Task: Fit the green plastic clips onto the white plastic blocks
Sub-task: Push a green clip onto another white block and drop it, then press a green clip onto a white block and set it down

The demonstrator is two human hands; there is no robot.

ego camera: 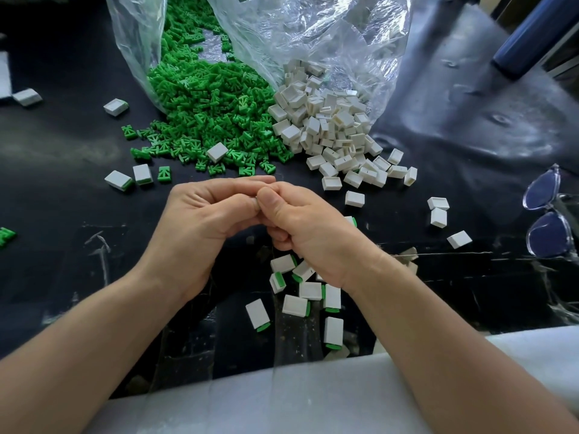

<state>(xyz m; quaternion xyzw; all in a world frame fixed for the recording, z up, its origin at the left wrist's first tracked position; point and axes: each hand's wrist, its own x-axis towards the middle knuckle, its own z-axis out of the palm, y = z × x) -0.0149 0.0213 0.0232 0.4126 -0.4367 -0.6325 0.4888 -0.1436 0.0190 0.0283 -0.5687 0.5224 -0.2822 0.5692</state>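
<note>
On my feed the black desk (pixel 62 198) fills nearly everything. A clear plastic bag (pixel 329 36) lies open across its far side. Along the near edge runs a pale sheet (pixel 297 399), under both forearms.

Out of the bag's mouth spills the heap of green clips (pixel 203 98), and touching it on the right is the heap of white blocks (pixel 326 120), with loose ones scattered toward me.

The left grip (pixel 200 214) and the right grip (pixel 310 227) meet at the centre of the desk, just in front of the two heaps. Their fingers are curled in and the thumb tips press together. Whatever sits between them is hidden, so I cannot tell whether either one holds a piece.

A pair of clear-framed glasses (pixel 546 220) rests at the right edge, and a dark blue cylinder (pixel 529 36) lies at the far right corner.

Beneath the right wrist lies a cluster of fitted blocks (pixel 310 289), each white with green showing at one end. Two more fitted blocks (pixel 130 177) lie left of the grips, beside a single loose clip (pixel 164 174).
</note>
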